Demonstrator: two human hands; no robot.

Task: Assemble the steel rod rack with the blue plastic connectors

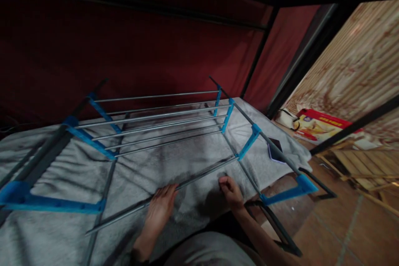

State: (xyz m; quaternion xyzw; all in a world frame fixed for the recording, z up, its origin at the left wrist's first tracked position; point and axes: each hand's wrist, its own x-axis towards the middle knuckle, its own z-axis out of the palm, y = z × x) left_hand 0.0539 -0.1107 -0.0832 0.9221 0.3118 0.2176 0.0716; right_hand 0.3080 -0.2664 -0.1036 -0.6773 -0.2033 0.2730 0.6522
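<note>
Rod: thin, grey metal, slanted, loose.

no words or numbers clear enough to read, red and yellow packet on the floor to the right of the rack has a top line of print, too small and blurry to make out

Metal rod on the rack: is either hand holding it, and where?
The left hand grips the loose metal rod near its middle. The right hand hovers by the rod's far end near a blue bracket; contact cannot be told.
</note>
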